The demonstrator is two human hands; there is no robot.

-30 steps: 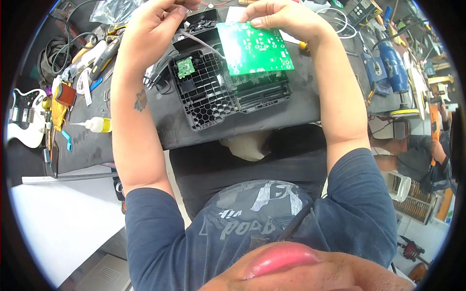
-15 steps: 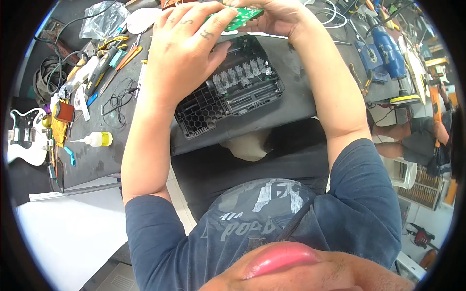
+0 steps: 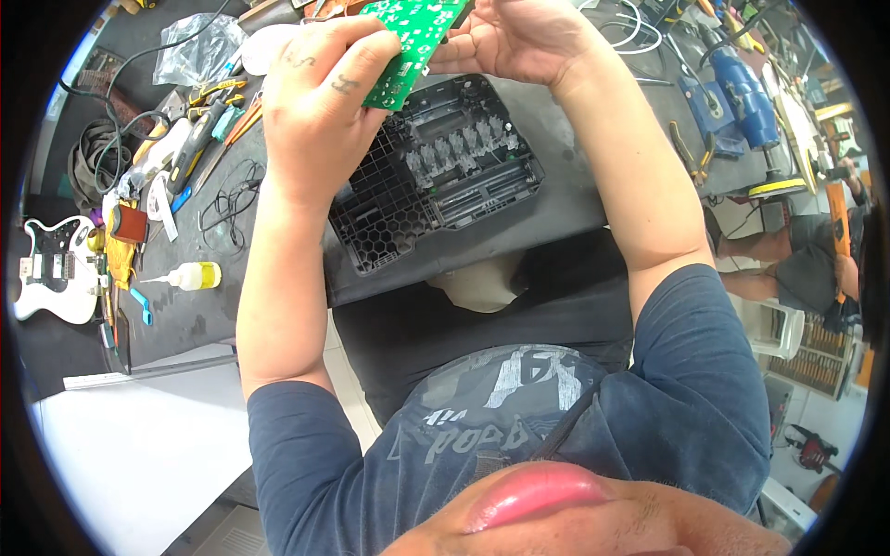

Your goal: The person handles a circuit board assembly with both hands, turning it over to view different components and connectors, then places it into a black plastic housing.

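A green circuit board point(image 3: 408, 46) is held up, tilted, at the top of the head view. My left hand point(image 3: 324, 102) is closed on its left edge, fingers over the near side. My right hand point(image 3: 524, 42) is at the board's right edge, palm turned inward and fingers reaching to the board; its upper part runs out of view. Below the board, a black plastic housing point(image 3: 380, 227) with honeycomb ribs and a row of clear-grey parts lies on the dark bench. Neither hand touches the housing where I can see.
On the left lie pliers and other hand tools point(image 3: 199, 139), a coiled black cable point(image 3: 232, 208), a small needle-tipped bottle point(image 3: 195, 275) and a white guitar-shaped body point(image 3: 56, 269). A blue power tool point(image 3: 742, 97) stands at the right. Another person's arm point(image 3: 751, 246) shows farther right.
The circuit board has come down and left with my left hand and shows more of its face. My right hand has shifted slightly left, its palm more in view. The housing stays on the bench.
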